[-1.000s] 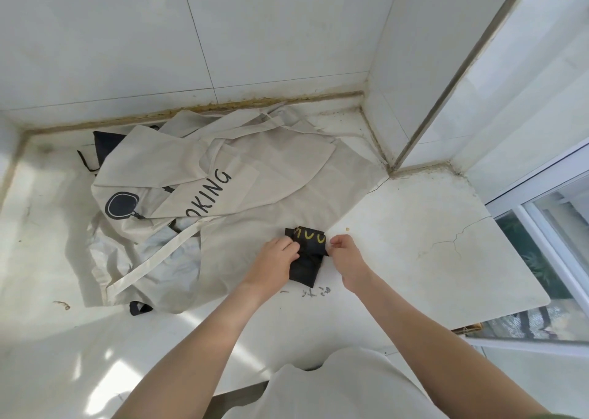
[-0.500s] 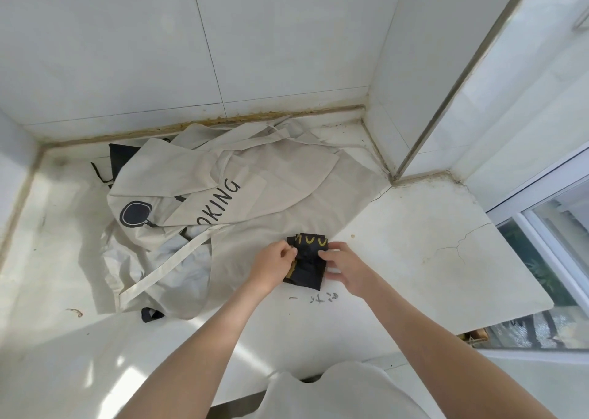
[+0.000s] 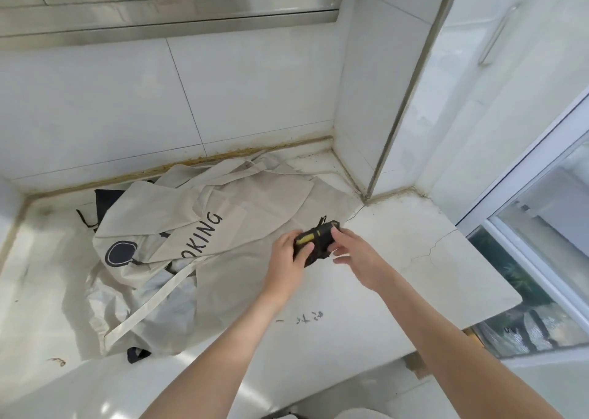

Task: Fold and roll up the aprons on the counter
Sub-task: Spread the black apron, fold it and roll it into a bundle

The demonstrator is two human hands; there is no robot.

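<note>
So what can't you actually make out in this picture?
All from the head view:
Word on the beige apron: a fold hides its start, only OKING shows.
Dark apron: mostly under the beige one.
Scribbles: too small to read.
Right hand: gripping or just touching the black roll, too blurred to tell.

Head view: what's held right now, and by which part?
The rolled black apron: left hand grips its left end; right hand has straight fingers just touching its right end.

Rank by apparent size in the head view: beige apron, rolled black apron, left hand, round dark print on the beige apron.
1. beige apron
2. left hand and rolled black apron, too alike to rank
3. round dark print, smallest
</note>
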